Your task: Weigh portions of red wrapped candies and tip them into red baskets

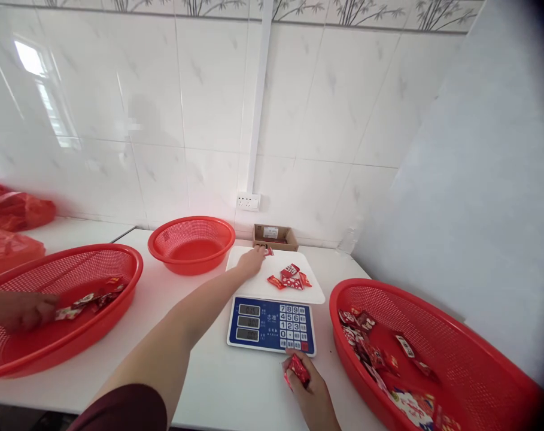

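Observation:
My left hand (pixel 251 261) reaches over the back left of the scale's white pan (pixel 249 287), its fingers closed at a small red packet (pixel 269 252). Several red wrapped packets (pixel 292 278) lie in a loose pile on the right part of the pan. The blue panel (pixel 272 324) of the scale faces me, with numbers on its displays too faint to read surely. My right hand (pixel 310 386) is in front of the scale's lower right corner, its fingers wrapped round red packets (pixel 298 370).
A red basket (pixel 433 311) of packets stands at the right. Another person's hand (pixel 29 310) is inside the left basket (pixel 119 254). Behind are a red basket (pixel 193 263) and a cardboard box (pixel 276 244) by the wall. Red bags (pixel 20 209) lie far left.

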